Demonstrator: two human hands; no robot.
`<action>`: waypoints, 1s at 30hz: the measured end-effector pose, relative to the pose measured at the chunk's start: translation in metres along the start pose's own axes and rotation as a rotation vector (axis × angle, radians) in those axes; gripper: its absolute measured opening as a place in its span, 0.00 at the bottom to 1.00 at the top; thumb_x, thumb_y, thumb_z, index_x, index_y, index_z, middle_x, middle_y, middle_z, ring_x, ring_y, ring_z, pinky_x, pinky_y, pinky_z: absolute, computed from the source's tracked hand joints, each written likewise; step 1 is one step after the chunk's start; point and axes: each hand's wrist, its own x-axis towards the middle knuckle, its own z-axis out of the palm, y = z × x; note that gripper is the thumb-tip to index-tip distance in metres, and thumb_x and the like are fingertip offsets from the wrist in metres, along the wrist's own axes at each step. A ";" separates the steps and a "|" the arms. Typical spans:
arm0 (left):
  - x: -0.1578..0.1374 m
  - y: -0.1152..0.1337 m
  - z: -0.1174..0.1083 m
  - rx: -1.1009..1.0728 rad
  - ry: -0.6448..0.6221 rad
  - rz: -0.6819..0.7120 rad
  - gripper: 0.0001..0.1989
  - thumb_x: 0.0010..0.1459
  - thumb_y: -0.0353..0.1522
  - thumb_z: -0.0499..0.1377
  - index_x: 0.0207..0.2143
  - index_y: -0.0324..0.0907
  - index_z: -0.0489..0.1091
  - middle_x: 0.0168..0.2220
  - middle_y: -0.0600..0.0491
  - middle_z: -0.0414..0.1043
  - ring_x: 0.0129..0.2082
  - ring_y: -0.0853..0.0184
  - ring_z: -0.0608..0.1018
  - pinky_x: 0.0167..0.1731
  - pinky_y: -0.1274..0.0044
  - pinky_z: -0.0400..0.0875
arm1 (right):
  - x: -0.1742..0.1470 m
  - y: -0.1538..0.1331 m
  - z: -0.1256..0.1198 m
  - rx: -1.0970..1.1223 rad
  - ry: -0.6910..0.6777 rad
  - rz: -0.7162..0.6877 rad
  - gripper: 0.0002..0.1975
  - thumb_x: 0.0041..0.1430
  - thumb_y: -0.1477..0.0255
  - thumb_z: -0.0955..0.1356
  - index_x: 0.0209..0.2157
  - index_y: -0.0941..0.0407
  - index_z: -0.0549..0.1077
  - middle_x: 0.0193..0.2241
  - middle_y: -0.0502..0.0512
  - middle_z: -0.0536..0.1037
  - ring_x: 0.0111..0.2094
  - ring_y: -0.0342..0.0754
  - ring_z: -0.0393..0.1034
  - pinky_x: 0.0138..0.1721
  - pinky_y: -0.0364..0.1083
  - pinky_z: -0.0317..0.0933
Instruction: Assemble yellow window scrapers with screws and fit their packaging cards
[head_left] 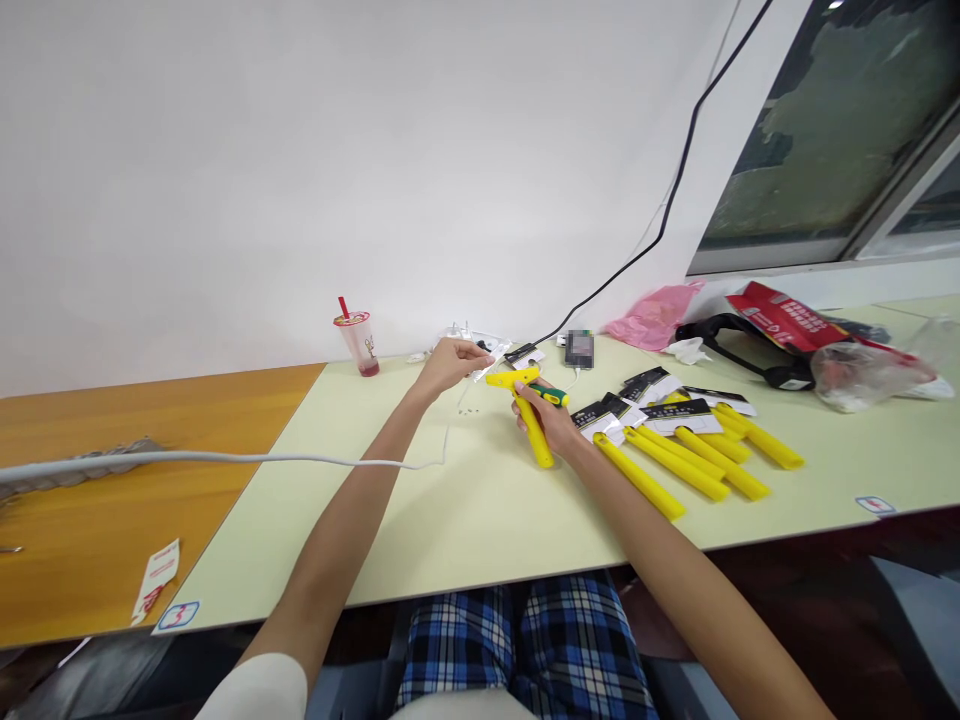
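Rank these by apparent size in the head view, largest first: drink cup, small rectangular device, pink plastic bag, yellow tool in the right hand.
1. Pink plastic bag
2. Drink cup and yellow tool: too alike to rank
3. Small rectangular device

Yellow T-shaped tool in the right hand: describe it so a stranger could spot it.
On the pale table by the white wall, find the right hand near the middle. It holds the yellow T-shaped tool, crossbar toward the wall. Unlike the yellow handles lying to the right, this one is in the hand.
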 end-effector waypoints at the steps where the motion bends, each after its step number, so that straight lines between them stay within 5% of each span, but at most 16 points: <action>1: 0.000 0.000 0.001 0.004 -0.002 -0.003 0.24 0.49 0.51 0.77 0.37 0.41 0.87 0.33 0.49 0.83 0.31 0.66 0.76 0.30 0.75 0.66 | 0.000 0.000 0.000 -0.002 0.000 -0.001 0.28 0.46 0.54 0.87 0.38 0.50 0.73 0.30 0.46 0.76 0.27 0.44 0.73 0.17 0.41 0.62; 30: 0.001 -0.001 0.009 -0.038 -0.060 -0.001 0.24 0.49 0.50 0.77 0.35 0.38 0.85 0.32 0.47 0.83 0.31 0.65 0.79 0.31 0.75 0.69 | 0.001 -0.001 0.000 0.015 -0.004 0.029 0.28 0.46 0.53 0.87 0.38 0.50 0.74 0.32 0.48 0.77 0.27 0.45 0.74 0.17 0.41 0.63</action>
